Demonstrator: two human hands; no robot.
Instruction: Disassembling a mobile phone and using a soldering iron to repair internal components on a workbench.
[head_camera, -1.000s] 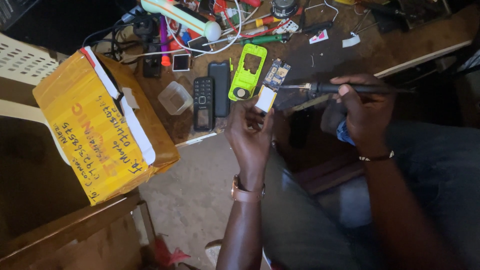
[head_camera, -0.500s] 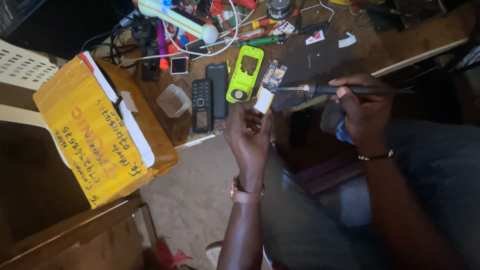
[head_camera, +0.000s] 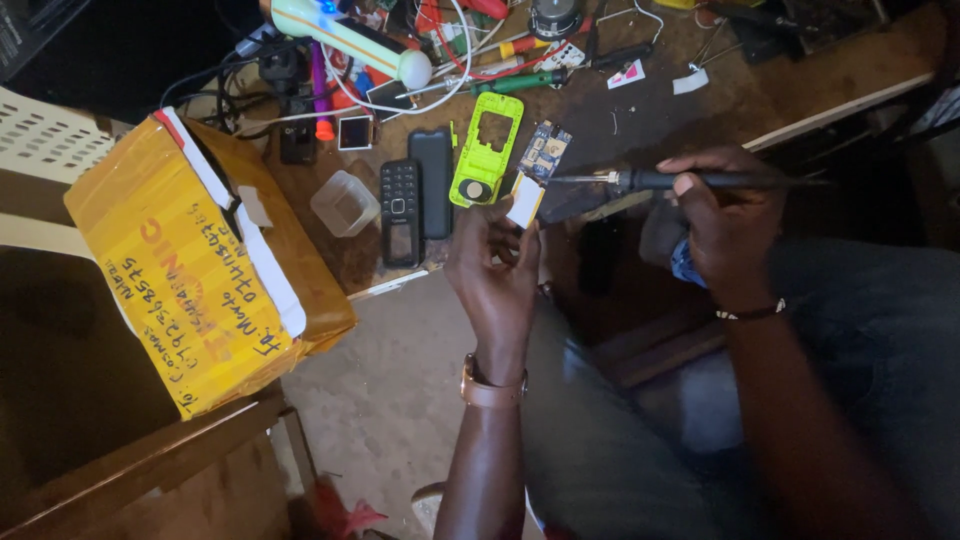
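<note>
Left grip (head_camera: 497, 268), frame centre, pinches a small white part (head_camera: 525, 200); right grip (head_camera: 722, 220) closes round a soldering iron (head_camera: 660, 180), tip by a circuit board (head_camera: 545, 152) on the bench (head_camera: 800, 90).

The tabletop (head_camera: 760, 95) is brown wood, worn and scratched, with a pale strip along its front edge. It is crowded with small bits and wires. Below it lies a dusty grey-brown floor (head_camera: 390, 390). A white plastic chair (head_camera: 45, 150) with little holes in it stands far off to one side. A brown wooden bench (head_camera: 130, 470) sits low in the corner, partly in shadow. The light is dim and warm, and the corners of the room are very dark.
</note>
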